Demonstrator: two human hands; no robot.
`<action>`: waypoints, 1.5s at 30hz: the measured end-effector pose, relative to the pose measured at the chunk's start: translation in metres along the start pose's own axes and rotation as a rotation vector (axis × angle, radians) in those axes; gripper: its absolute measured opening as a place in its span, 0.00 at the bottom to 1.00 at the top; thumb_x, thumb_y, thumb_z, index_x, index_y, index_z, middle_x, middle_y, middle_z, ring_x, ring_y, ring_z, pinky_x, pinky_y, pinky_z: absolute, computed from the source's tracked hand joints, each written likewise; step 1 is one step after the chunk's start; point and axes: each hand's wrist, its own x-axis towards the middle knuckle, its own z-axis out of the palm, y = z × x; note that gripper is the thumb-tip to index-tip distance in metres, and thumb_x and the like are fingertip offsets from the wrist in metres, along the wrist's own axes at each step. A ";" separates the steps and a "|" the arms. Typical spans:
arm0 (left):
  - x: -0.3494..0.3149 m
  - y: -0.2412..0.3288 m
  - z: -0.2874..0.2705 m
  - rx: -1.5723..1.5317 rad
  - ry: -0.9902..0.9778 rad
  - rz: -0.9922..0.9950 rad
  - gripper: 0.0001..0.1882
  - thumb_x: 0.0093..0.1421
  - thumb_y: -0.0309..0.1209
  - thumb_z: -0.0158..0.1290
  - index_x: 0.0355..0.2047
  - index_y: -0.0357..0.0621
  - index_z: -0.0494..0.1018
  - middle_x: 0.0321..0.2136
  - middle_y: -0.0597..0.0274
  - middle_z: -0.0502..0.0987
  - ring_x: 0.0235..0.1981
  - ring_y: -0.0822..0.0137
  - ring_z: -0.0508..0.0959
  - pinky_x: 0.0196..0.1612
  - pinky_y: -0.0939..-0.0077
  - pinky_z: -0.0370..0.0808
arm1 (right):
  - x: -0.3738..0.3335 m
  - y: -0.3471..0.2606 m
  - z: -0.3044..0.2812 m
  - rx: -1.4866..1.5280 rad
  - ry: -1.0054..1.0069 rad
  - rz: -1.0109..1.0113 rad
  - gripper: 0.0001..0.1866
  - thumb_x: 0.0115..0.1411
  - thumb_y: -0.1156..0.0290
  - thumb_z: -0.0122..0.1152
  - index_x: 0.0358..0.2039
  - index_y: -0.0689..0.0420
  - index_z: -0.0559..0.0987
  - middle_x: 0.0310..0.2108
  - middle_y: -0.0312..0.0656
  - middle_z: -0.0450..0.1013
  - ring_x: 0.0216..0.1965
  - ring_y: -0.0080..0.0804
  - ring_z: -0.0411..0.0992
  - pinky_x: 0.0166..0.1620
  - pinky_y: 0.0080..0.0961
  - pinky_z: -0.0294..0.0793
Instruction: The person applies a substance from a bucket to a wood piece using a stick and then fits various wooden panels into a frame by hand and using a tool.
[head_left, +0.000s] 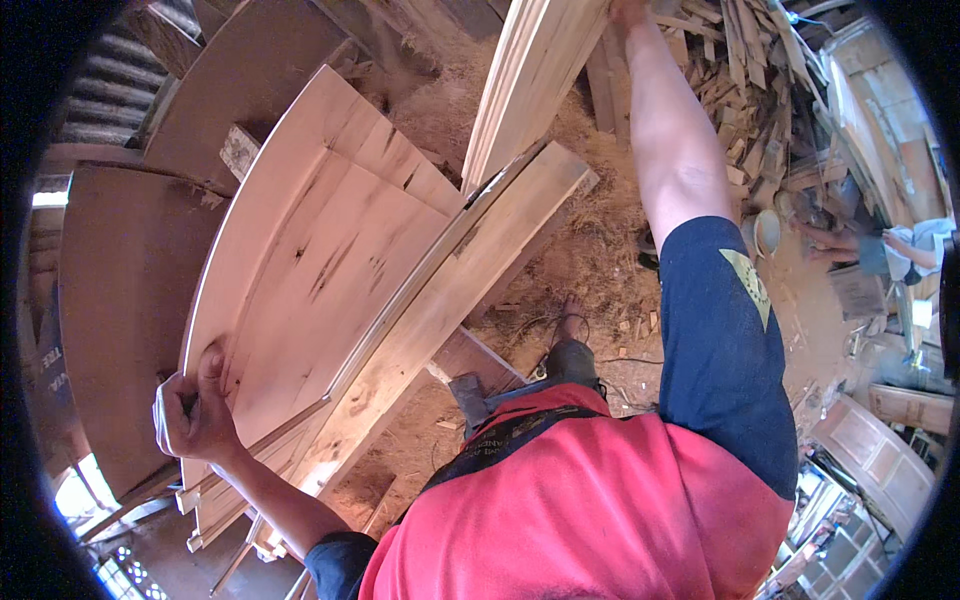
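Observation:
My left hand [200, 408] grips the left edge of a pale wooden panel [330, 250], with the thumb on its face and the fingers curled round the rim. The panel is tilted, with a raised middle, a curved outer border and dark streaks in the grain. Along its right side runs a thick wooden beam [450, 290]. At the top, my right hand [628, 12] reaches the edge of another upright, grooved wooden panel [535, 80]. The picture's rim cuts that hand off, and its fingers are hidden.
Large brown sheets [120, 320] lean at the left. Scrap wood [740, 90] lies heaped at the upper right. Sawdust and a cable [630, 360] are on the dirt floor. Another person [915, 250] is at the far right, above a panelled door [875, 460].

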 end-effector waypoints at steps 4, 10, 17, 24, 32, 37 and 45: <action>0.001 -0.001 0.005 -0.010 0.008 -0.022 0.17 0.46 0.37 0.73 0.19 0.43 0.75 0.14 0.69 0.72 0.15 0.76 0.66 0.19 0.80 0.64 | 0.004 -0.001 -0.001 0.011 0.007 -0.002 0.34 0.71 0.43 0.33 0.36 0.61 0.80 0.33 0.41 0.75 0.37 0.31 0.72 0.43 0.32 0.71; 0.001 -0.002 0.011 0.037 0.019 -0.046 0.23 0.40 0.42 0.75 0.16 0.42 0.73 0.12 0.67 0.72 0.13 0.70 0.68 0.18 0.77 0.66 | 0.005 -0.002 -0.005 0.012 0.001 -0.005 0.35 0.71 0.43 0.33 0.36 0.61 0.80 0.32 0.41 0.76 0.37 0.31 0.72 0.43 0.32 0.71; 0.000 0.002 0.008 -0.007 0.026 -0.037 0.23 0.40 0.41 0.76 0.16 0.42 0.72 0.11 0.67 0.70 0.13 0.70 0.66 0.18 0.76 0.64 | 0.003 0.002 -0.002 0.006 -0.002 0.012 0.35 0.71 0.43 0.33 0.36 0.61 0.80 0.32 0.40 0.76 0.37 0.31 0.72 0.43 0.32 0.71; 0.003 0.007 0.003 -0.018 -0.023 -0.041 0.16 0.45 0.33 0.74 0.18 0.42 0.75 0.13 0.70 0.70 0.15 0.76 0.65 0.20 0.80 0.63 | 0.001 0.000 0.003 0.021 -0.009 0.028 0.35 0.71 0.43 0.33 0.36 0.61 0.81 0.32 0.40 0.76 0.36 0.31 0.72 0.43 0.33 0.71; 0.003 0.012 0.000 0.004 -0.015 -0.011 0.16 0.43 0.34 0.74 0.18 0.44 0.75 0.15 0.68 0.74 0.15 0.73 0.69 0.20 0.77 0.66 | 0.002 -0.001 0.000 0.029 -0.015 0.027 0.35 0.71 0.43 0.33 0.36 0.61 0.81 0.32 0.40 0.76 0.36 0.31 0.72 0.43 0.33 0.71; 0.003 0.010 0.005 0.001 0.034 0.013 0.23 0.40 0.41 0.76 0.16 0.44 0.71 0.11 0.69 0.69 0.13 0.72 0.64 0.19 0.78 0.62 | 0.003 -0.001 0.003 0.034 -0.010 0.034 0.35 0.71 0.43 0.33 0.35 0.61 0.81 0.31 0.40 0.76 0.36 0.31 0.72 0.43 0.33 0.71; 0.003 0.011 0.005 0.014 0.007 -0.037 0.23 0.39 0.42 0.76 0.15 0.44 0.71 0.11 0.69 0.68 0.13 0.71 0.65 0.19 0.78 0.62 | 0.009 -0.004 0.006 0.048 -0.014 0.032 0.35 0.71 0.43 0.33 0.35 0.61 0.81 0.31 0.40 0.76 0.36 0.31 0.72 0.43 0.33 0.71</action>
